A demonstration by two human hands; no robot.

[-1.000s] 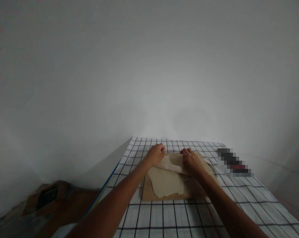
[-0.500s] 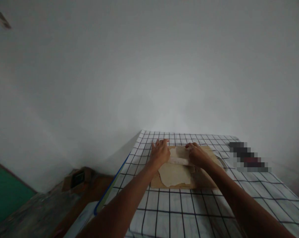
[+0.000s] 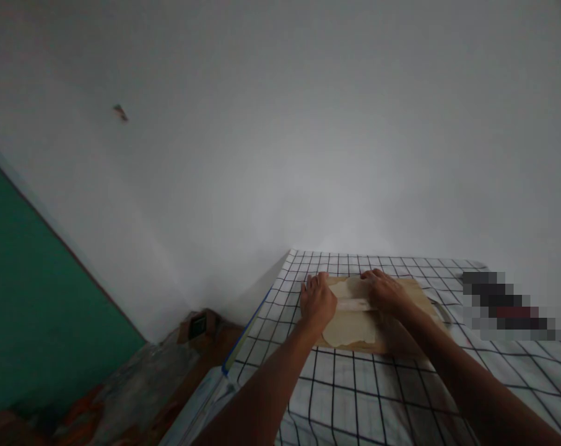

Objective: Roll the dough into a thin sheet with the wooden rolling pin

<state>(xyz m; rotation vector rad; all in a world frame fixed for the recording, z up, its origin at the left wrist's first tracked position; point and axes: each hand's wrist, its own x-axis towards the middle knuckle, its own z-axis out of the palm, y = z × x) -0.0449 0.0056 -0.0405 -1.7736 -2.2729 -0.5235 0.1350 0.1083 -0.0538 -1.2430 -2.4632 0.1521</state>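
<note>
A thin, uneven sheet of pale dough (image 3: pixel 350 329) is spread over a wooden board (image 3: pixel 413 290). Across it lies a light-coloured rolling pin (image 3: pixel 353 305), whose middle shows between my hands. My left hand (image 3: pixel 318 300) is closed over its left end, with the fingers bent forward. At the other end my right hand (image 3: pixel 385 293) grips the pin, palm down. Both ends of the pin are hidden under the hands. Dough shows on the near and far sides of the pin.
The board rests on a table with a black-and-white checked cloth (image 3: pixel 340 402). A curved, thin object (image 3: pixel 442 311) lies at the board's right edge. A blurred-out item (image 3: pixel 508 306) is farther right. White wall stands behind; a cardboard box (image 3: pixel 199 326) sits at lower left.
The camera view has swung left, so everything appears farther right. My left fingers were more spread and are now more bent over the pin. The rolling pin remains on the dough.
</note>
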